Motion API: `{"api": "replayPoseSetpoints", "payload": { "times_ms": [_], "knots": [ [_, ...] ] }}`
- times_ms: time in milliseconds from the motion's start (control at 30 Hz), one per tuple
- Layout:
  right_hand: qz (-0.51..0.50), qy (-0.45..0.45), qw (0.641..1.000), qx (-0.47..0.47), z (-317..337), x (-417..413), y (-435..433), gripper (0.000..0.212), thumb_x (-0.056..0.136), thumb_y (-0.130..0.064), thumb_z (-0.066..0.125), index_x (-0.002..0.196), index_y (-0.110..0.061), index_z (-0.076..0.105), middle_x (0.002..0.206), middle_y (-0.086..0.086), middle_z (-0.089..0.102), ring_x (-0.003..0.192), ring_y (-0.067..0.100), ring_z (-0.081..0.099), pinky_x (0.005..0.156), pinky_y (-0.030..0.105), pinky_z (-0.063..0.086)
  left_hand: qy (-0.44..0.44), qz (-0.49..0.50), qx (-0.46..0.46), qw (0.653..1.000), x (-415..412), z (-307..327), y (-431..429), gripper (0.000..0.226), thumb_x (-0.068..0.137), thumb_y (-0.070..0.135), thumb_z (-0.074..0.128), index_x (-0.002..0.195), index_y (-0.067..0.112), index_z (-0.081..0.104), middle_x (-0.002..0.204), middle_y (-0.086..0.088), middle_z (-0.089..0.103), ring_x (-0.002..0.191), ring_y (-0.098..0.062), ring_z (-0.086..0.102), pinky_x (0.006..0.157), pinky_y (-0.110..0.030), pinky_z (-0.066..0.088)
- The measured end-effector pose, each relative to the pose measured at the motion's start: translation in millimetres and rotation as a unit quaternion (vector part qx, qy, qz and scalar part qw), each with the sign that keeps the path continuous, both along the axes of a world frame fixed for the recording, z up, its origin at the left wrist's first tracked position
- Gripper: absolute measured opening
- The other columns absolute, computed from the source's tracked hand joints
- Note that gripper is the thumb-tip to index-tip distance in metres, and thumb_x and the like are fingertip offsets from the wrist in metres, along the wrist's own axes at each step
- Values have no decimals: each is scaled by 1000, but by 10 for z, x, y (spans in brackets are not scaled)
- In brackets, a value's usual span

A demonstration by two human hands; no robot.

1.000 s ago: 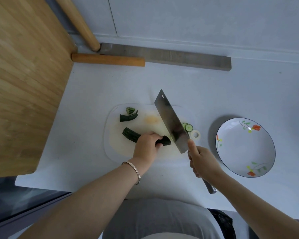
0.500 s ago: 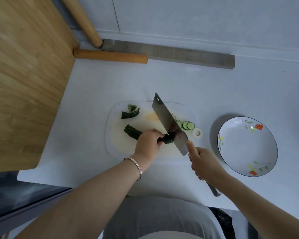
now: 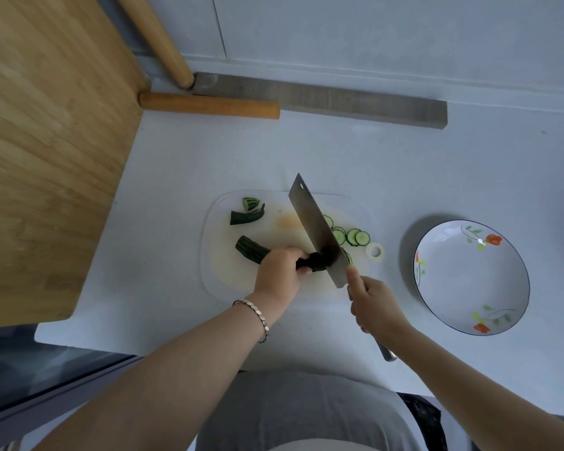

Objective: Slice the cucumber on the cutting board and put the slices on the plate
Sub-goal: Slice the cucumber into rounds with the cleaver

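while the left hand (image 3: 279,271) curls over the cucumber (image 3: 253,252) at the middle of the cutting board (image 3: 222,271), the right hand (image 3: 373,302) wraps round the handle of the cleaver (image 3: 316,227), its blade at the cut end. since a second ago the row of slices (image 3: 355,236) right of the blade has grown, so slicing is moving along, yet the plate (image 3: 469,278) further right holds none. all rests on a white countertop (image 3: 306,151), with a wooden panel (image 3: 46,141) left and a grey bar (image 3: 339,100) far.

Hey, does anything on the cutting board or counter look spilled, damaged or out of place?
Nothing is spilled or damaged. Only a faint yellowish stain on the cutting board, beside the cleaver, stands out. The slices lie on the board; the plate holds none.
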State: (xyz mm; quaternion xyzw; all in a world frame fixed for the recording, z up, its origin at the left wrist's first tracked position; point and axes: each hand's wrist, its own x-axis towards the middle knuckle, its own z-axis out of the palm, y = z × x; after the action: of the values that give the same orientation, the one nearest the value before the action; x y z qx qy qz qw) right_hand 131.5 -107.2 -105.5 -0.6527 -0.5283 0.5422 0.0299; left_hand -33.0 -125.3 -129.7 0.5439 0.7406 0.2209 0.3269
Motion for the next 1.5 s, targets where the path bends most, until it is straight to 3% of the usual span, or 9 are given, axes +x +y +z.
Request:
{"api": "replayPoseSetpoints", "payload": {
  "times_ms": [100, 200, 400, 700, 800, 1033, 1133, 1300, 1500],
  "knots": [
    [-13, 17, 1000, -6, 91, 63, 20, 51, 82, -65, 32, 65, -16, 33, 51, 0, 32, 51, 18, 26, 53, 29, 25, 0, 0, -1, 1000, 4, 0, -1, 22, 78, 9, 68, 100, 4, 66, 99, -13, 69, 92, -26, 62, 83, -31, 47],
    [-20, 38, 999, -17, 177, 63, 22, 51, 86, -60, 33, 69, -12, 33, 51, 2, 29, 48, 18, 23, 48, 26, 22, -6, -1, -6, 1000, 6, 7, 5, 23, 79, 8, 67, 102, 3, 66, 102, -13, 67, 94, -26, 60, 85, -30, 46],
    [28, 2, 999, 21, 163, 44, -5, 50, 92, -56, 32, 67, -13, 36, 60, 10, 33, 57, 21, 31, 59, 33, 28, 2, -2, -9, 1000, 10, 17, 10, 23, 79, 8, 67, 101, 3, 66, 102, -13, 67, 94, -26, 60, 85, -32, 47],
    [14, 0, 1000, -5, 148, 68, -66, 50, 91, -57, 32, 67, -13, 34, 62, 11, 31, 58, 22, 29, 58, 35, 27, 8, -7, -14, 1000, 20, 26, 5, 24, 79, 8, 67, 103, 3, 66, 102, -13, 67, 97, -27, 59, 89, -37, 48],
    [9, -9, 1000, -15, 103, -2, -21, 51, 92, -55, 32, 65, -13, 34, 54, 6, 35, 52, 21, 32, 56, 31, 30, 9, -9, -16, 1000, 16, 33, 20, 22, 79, 8, 67, 101, 3, 66, 100, -13, 67, 94, -27, 60, 85, -37, 50],
    [-8, -27, 1000, 12, -43, -115, -85, 49, 91, -54, 34, 62, -14, 31, 60, 8, 39, 56, 22, 34, 58, 33, 32, 24, -26, 7, 999, 7, 60, -2, 17, 81, 9, 65, 96, 3, 66, 96, -14, 66, 91, -28, 60, 78, -34, 48],
    [-34, 2, 999, -17, 14, -77, -22, 48, 94, -52, 36, 66, -12, 37, 52, 4, 38, 48, 20, 33, 51, 28, 32, 20, -41, 13, 999, -5, 70, -12, 18, 81, 5, 63, 99, 2, 66, 98, -14, 66, 92, -27, 60, 82, -33, 49],
    [-68, 50, 995, -59, 223, 16, 62, 48, 94, -53, 36, 63, -18, 27, 41, -6, 25, 35, 12, 21, 42, 17, 21, 4, -16, 4, 1000, 2, 54, -9, 24, 81, 5, 63, 105, 1, 65, 105, -13, 64, 94, -26, 61, 83, -20, 40],
    [-24, 39, 998, -39, 308, 9, 6, 47, 94, -52, 35, 68, -12, 33, 49, 1, 29, 42, 16, 24, 45, 21, 21, 13, -28, -2, 1000, -12, 44, 9, 24, 83, 6, 62, 106, 3, 64, 105, -12, 64, 96, -25, 60, 87, -28, 45]
  ]
}}
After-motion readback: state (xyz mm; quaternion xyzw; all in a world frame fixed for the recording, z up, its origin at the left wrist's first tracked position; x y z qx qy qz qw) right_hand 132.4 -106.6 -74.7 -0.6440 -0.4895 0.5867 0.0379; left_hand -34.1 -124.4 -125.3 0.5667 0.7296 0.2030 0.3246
